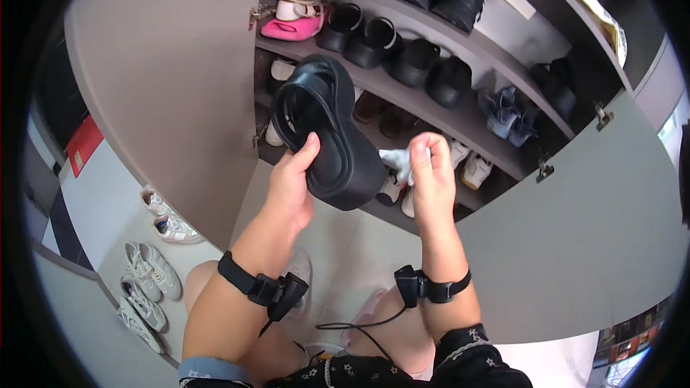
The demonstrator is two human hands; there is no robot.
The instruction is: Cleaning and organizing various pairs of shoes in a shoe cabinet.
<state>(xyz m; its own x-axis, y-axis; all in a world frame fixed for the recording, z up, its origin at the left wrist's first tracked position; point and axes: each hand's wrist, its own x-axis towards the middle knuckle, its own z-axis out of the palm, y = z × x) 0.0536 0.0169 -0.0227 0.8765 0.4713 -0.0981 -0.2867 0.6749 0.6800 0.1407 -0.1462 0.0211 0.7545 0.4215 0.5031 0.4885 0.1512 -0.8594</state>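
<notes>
My left hand [286, 185] is closed round the side of a black thick-soled sandal [350, 162], its thumb over the edge of the footbed. The sandal is tilted, its strap end pointing up and away from me. To the right of it, my right hand [433, 179] pinches a crumpled white wipe or cloth [396, 161]. Part of this cloth is hidden behind my fingers. The cloth hangs close to the sole's right side; whether they touch I cannot tell.
Ahead is a shoe cabinet with several shelves [496, 145] of footwear, including black clogs [417, 63], a pink slipper [293, 27] and blue shoes [509, 113]. Its left door [162, 93] and right door [575, 223] stand wide. Pale sneakers [152, 271] line the floor at left.
</notes>
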